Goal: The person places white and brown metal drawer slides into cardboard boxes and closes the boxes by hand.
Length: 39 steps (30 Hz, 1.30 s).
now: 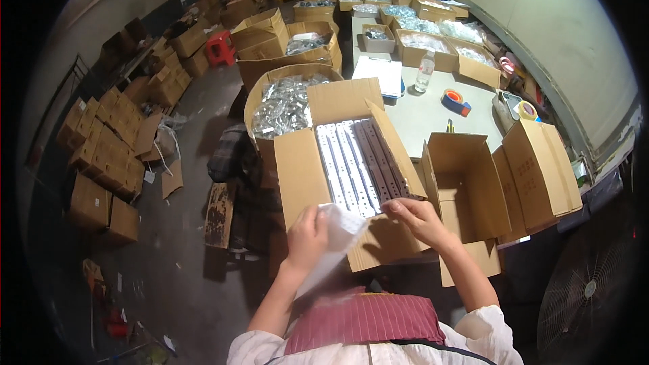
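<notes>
In front of me stands an open cardboard box (pixel 297 172) with its flaps folded out. Long perforated metal rails (pixel 350 162) lie in it side by side, silver-white on the left and darker brown on the right. My left hand (pixel 308 235) grips a white sheet (pixel 343 228) of paper or thin plastic by its edge, over the box's near left corner. It is slightly blurred. At the near end of the rails, my right hand (pixel 414 217) has thumb and fingers pinched together. What they hold there, if anything, cannot be made out.
An empty carton (pixel 466 192) stands on the right. Bagged small parts (pixel 287 105) fill a big box behind. The white table (pixel 443 98) bears a bottle (pixel 424 71), tape rolls (pixel 456 102) and papers (pixel 377 76). A floor fan (pixel 589 289) is at lower right, a red stool (pixel 220 49) far left.
</notes>
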Motion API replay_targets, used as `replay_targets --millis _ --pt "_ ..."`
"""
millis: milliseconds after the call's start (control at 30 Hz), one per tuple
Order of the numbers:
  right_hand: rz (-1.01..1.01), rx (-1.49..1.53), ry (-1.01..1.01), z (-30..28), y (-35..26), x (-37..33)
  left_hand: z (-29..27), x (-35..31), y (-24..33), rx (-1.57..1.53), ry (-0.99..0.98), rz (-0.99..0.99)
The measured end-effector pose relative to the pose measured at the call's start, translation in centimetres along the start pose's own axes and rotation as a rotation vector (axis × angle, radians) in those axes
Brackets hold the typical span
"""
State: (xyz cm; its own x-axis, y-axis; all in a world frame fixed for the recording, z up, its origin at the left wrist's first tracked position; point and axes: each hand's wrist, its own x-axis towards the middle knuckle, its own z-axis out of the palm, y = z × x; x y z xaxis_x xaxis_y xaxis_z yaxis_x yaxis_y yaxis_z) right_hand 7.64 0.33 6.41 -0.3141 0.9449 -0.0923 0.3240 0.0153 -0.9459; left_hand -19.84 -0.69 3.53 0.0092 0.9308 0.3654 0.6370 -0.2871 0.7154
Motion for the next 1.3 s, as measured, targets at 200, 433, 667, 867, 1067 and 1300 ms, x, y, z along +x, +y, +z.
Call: replay_targets --millis 200,433,667,867,1067,1300 --pt "-0.008 0.170 -0.110 2.6 -2.9 -1.4 0.6 0.2 2.4 -0.027 -0.054 0.070" --pt "0.147 0.296 -0.100 1.1 -4.2 -2.9 1.1 0.4 3.1 -0.072 -0.059 0.070" --pt "-0.150 0.262 0.712 -6.6 2.2 -1.3 0.2 1.2 2.1 -0.453 -0.028 -0.132" --pt "0.450 -0.857 0.937 -17.9 21.2 -5.7 -0.8 0.4 -1.0 -0.144 0.084 -0.046" --pt "0.369 -0.887 0.678 -11.9 14.8 -5.7 -0.4 -1.9 0.0 0.303 -0.373 0.450" --pt "-0.618 -0.698 0.288 -5.3 -1.2 -1.0 1.8 0.9 2.2 0.013 -0.342 0.612"
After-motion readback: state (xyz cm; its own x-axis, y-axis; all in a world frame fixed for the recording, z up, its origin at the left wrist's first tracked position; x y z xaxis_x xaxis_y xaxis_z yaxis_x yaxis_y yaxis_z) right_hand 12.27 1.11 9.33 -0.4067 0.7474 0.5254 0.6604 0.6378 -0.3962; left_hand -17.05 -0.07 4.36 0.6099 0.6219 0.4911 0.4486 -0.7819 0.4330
